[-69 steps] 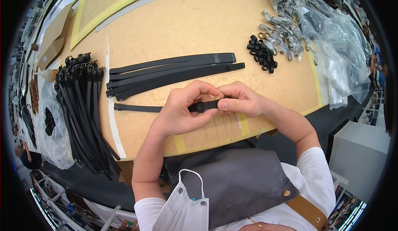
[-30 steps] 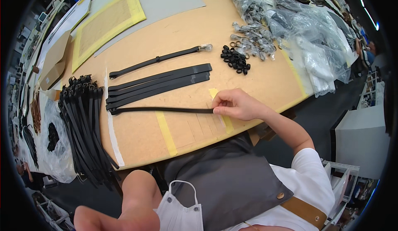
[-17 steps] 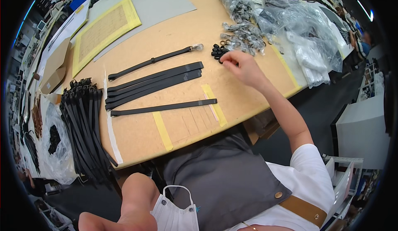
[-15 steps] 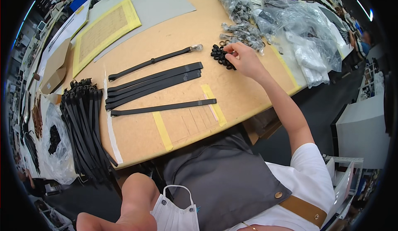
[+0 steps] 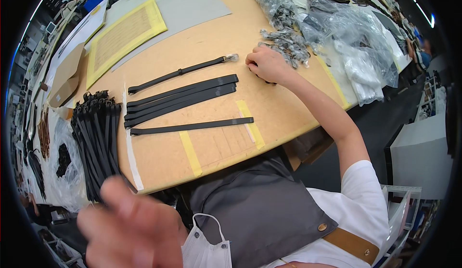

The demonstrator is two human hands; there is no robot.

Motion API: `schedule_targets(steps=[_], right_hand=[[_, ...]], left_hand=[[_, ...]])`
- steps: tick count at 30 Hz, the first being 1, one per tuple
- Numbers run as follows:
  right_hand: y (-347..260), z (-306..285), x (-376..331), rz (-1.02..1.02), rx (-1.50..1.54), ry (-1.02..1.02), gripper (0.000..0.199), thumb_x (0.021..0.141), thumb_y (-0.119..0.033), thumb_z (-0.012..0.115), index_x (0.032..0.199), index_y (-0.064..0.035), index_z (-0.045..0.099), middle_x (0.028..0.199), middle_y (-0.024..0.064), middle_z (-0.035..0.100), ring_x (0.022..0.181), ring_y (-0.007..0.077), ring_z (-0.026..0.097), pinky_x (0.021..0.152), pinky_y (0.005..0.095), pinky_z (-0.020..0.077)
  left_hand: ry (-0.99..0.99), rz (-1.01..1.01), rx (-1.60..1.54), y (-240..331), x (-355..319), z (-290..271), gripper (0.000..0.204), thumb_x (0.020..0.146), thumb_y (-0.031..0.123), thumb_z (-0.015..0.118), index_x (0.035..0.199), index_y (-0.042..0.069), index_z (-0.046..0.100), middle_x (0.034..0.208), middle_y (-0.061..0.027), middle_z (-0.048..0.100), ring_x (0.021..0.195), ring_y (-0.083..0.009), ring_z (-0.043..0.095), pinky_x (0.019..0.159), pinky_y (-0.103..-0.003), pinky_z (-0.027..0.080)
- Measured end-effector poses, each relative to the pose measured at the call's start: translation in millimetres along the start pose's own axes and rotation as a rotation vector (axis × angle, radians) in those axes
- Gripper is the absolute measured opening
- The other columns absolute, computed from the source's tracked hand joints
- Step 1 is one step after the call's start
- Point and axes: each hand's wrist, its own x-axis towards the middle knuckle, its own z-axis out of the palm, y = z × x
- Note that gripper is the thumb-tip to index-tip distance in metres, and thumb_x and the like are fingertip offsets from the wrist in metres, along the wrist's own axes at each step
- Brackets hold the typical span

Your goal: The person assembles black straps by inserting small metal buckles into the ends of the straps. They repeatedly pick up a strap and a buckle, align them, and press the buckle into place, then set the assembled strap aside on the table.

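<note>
My right hand (image 5: 267, 65) is over the spot with the small black loops, fingers curled down and covering nearly all of them. What its fingers pinch is hidden. Left of that hand lies a black strap with a metal clasp (image 5: 180, 70), the clasp wrapped in clear plastic. Below it are several flat black straps (image 5: 185, 98) side by side, then a single black strap (image 5: 192, 126) nearer the front edge. My left hand (image 5: 130, 224) is raised at the lower left, close to the camera and smeared by motion. Nothing can be made out in it.
A thick bundle of black straps with buckles (image 5: 98, 133) hangs over the table's left front edge. Plastic-wrapped metal clasps (image 5: 288, 47) and clear plastic bags (image 5: 358, 61) lie at the right. A yellow-edged board (image 5: 127, 34) rests at the back left of the tan table (image 5: 269, 116).
My left hand has come up into view at the lower left. My right hand has shifted slightly left and turned down over the black loops, which are now mostly covered.
</note>
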Motion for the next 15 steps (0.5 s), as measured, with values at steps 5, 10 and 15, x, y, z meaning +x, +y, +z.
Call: schedule_targets(steps=[5,10,15], right_hand=[[10.3,-3.0,3.4,0.004,0.056,-0.097,0.013,0.095,-0.017,0.064,0.100,-0.0128,0.075,0.105,0.0061,0.068,0.110,0.0269,0.064,0.091,0.0415,0.0536],[12.2,-7.5,7.1,-0.035,0.031,-0.152,0.014,0.093,-0.014,0.066,0.104,-0.0106,0.073,0.109,0.0069,0.069,0.112,0.0276,0.064,0.094,0.0412,0.0528],[20.3,-15.3,7.0,-0.211,0.035,-0.100,0.015,0.092,-0.014,0.067,0.104,-0.0061,0.071,0.103,0.0082,0.070,0.104,0.0266,0.067,0.090,0.0384,0.0538]], left_hand=[[-0.770,-0.473,0.525,-134.3,-49.7,-9.4,0.017,0.083,0.009,0.075,0.097,0.006,0.067,0.093,-0.0063,0.064,0.095,-0.0256,0.054,0.092,-0.039,0.038],[-1.054,-0.741,0.650,-183.0,-109.8,-5.9,0.019,0.084,0.016,0.078,0.095,0.006,0.066,0.101,-0.0075,0.062,0.106,-0.0265,0.053,0.097,-0.039,0.038],[-1.109,-0.851,0.569,-195.9,-108.6,-7.8,0.019,0.085,0.015,0.078,0.091,0.004,0.064,0.097,-0.0101,0.063,0.101,-0.0296,0.054,0.092,-0.039,0.043]])
